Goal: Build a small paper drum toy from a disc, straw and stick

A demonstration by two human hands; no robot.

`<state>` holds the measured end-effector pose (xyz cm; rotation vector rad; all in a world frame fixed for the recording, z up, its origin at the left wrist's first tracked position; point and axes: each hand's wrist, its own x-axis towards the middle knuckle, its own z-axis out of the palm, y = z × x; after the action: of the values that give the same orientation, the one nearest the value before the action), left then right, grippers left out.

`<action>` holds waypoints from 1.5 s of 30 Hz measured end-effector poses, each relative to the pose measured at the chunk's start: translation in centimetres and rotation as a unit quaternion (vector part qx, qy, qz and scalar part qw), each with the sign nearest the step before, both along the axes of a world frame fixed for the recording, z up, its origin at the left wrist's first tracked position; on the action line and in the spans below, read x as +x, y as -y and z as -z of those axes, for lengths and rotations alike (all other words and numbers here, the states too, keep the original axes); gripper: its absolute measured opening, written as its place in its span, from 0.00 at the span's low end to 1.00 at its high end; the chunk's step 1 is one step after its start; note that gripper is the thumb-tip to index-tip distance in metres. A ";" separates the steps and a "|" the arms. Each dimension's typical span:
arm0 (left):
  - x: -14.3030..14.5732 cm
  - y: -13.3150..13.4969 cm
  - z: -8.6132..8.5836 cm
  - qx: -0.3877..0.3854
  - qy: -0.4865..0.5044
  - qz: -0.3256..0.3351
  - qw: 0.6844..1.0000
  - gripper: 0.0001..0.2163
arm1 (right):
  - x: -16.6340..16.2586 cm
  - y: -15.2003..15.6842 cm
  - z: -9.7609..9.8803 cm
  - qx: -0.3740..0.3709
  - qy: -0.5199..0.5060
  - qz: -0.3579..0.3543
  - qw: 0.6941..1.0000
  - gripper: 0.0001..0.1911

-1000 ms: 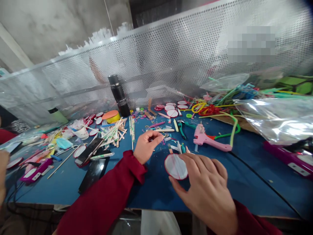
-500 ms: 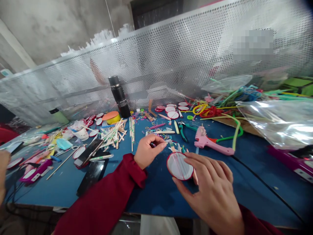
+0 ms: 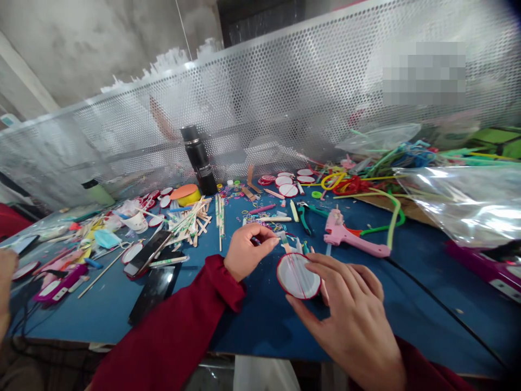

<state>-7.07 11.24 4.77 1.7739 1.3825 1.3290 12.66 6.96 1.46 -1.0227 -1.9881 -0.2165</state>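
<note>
My right hand [image 3: 350, 320] holds a round white disc with a red rim [image 3: 298, 275] between thumb and fingers, just above the blue table [image 3: 252, 315]. Thin red bands run across the disc's face. My left hand [image 3: 247, 251] hovers just left of the disc, fingers curled and thumb and forefinger pinched on something small that I cannot make out. Both arms wear dark red sleeves. Small loose rubber bands [image 3: 260, 220] lie on the table beyond my left hand.
A pink glue gun [image 3: 350, 234] lies right of the disc, green-handled pliers [image 3: 304, 214] behind it. A black flask [image 3: 198, 160], wooden sticks [image 3: 195, 220], more red-rimmed discs [image 3: 287, 183], coloured tubes [image 3: 366, 182], phones [image 3: 148, 252], a clear plastic bag [image 3: 468, 201] and a perforated metal screen [image 3: 285, 98] surround the work spot. Another person's hand [image 3: 6, 271] is at the far left.
My right hand lifted the disc a little and tilted it up toward me. My left hand moved slightly right, closer to the disc, still pinched.
</note>
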 end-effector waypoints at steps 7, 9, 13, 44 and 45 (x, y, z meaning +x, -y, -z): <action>-0.1 -0.1 0.1 0.001 -0.014 -0.001 1.000 0.06 | 0.0 -0.1 0.3 0.006 0.000 0.000 1.000 0.19; -0.1 -0.1 0.2 0.003 -0.019 -0.001 1.000 0.06 | 0.0 -0.1 0.3 0.008 -0.002 0.000 1.000 0.19; 0.0 -0.1 0.1 0.008 -0.024 0.000 1.000 0.05 | 0.0 0.0 0.3 0.010 0.000 -0.001 1.000 0.19; 0.0 0.0 0.0 0.011 -0.015 -0.004 1.000 0.05 | 0.0 -0.1 0.2 0.014 0.004 -0.003 1.000 0.19; 0.0 0.0 0.0 0.012 -0.014 -0.004 1.000 0.05 | 0.0 -0.1 0.2 0.014 0.004 -0.003 1.000 0.19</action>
<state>-7.04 11.21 4.82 1.8104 1.3955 1.3362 12.67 7.02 1.28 -0.9993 -1.9902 -0.2446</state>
